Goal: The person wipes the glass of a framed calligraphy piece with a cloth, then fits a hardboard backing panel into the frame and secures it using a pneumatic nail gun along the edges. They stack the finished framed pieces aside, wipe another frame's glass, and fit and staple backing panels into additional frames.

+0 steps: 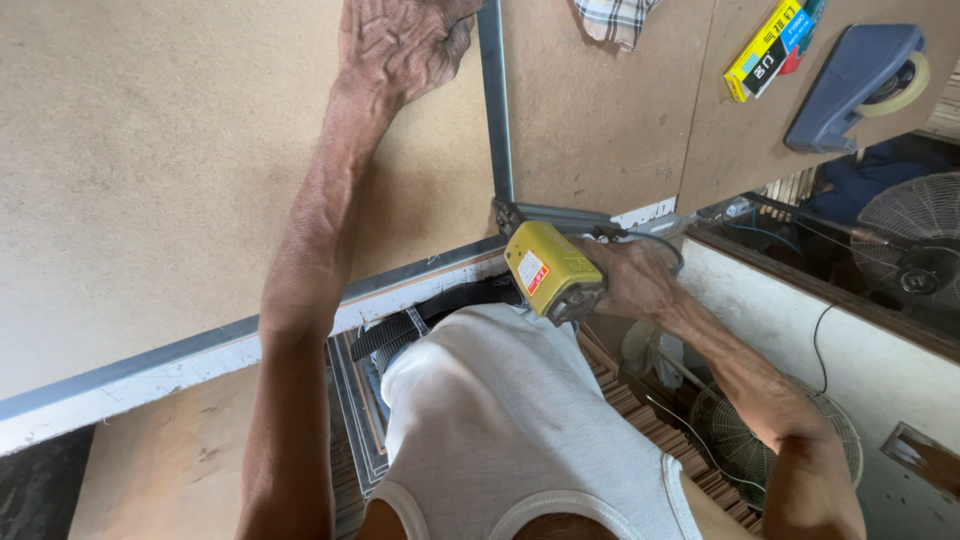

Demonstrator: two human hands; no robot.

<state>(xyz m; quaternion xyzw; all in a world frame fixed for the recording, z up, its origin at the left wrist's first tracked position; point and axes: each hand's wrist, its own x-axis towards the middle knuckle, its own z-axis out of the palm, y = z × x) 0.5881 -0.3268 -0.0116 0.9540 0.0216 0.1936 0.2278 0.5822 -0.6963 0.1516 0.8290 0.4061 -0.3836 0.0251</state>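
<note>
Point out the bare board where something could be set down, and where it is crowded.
Free: the wide brown board beyond the left hand, bordered by the grey metal strip and the near frame edge. Also the board between that strip and the checked cloth. Crowded: the corner by the yellow power tool in the right hand, and around the tape dispenser.

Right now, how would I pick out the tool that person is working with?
Start at the big tan fibreboard panel and follow its grey metal frame strip down to the corner. There the right hand grips a small yellow boxy power tool, the only bright yellow thing at that corner, with a red-and-white label.
</note>
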